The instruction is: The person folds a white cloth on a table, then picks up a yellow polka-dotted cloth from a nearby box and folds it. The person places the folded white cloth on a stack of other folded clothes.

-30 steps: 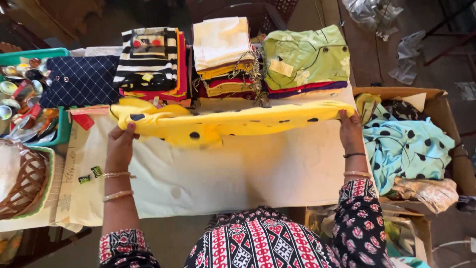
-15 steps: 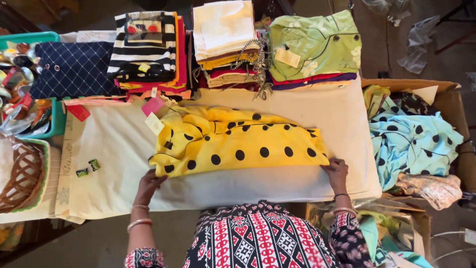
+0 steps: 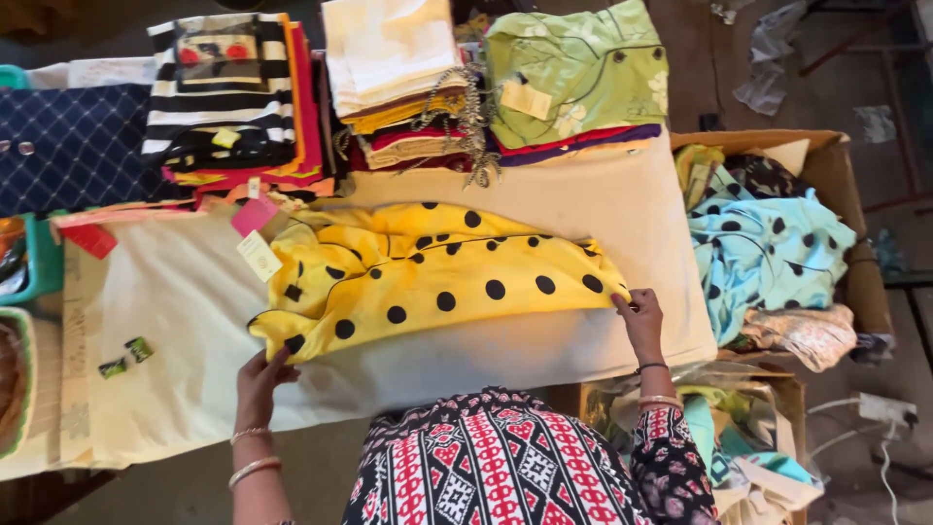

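Across the middle of the cream-covered tabletop (image 3: 175, 321), the yellow polka-dot garment (image 3: 437, 282) is lying between both hands: the left hand (image 3: 260, 381) is pinching its near-left corner, the right hand (image 3: 641, 321) is pinching its right edge, each grip clamped on fabric.

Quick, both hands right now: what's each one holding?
Left hand: shut on the yellow dotted garment, near corner.
Right hand: pinching the same garment's right edge.
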